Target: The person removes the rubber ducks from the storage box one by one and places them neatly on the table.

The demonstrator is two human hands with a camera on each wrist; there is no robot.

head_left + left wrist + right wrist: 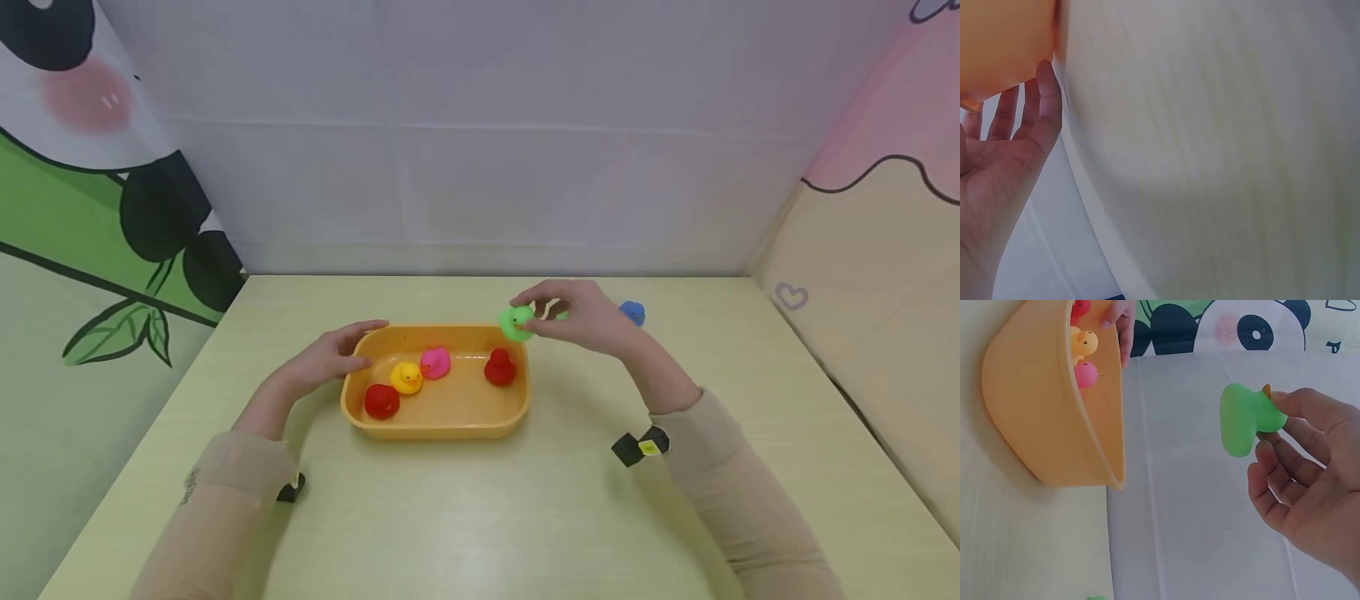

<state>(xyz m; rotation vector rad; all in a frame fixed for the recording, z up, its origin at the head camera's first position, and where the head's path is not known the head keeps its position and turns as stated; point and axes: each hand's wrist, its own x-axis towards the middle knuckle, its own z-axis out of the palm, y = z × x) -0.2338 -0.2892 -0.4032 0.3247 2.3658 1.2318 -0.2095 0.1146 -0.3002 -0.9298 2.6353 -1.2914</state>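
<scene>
My right hand (581,317) pinches a green rubber duck (516,323) by its head between thumb and fingers, raised at the back right corner of an orange plastic tub (442,432). In the right wrist view the green duck (1239,422) hangs tilted from the fingertips. My left hand (326,362) grips the tub's left end, thumb over the rim and fingers against the outer wall. Inside the tub lie a yellow duck (406,378), a pink duck (435,363), a red duck (499,368) at the right and a round red toy (382,402) at the left.
A blue toy (633,312) lies on the table behind my right wrist, partly hidden. Another green toy (562,316) shows just past the right hand. The pale wooden table (465,517) ends at a white cloth backdrop (480,192), with printed panels at both sides.
</scene>
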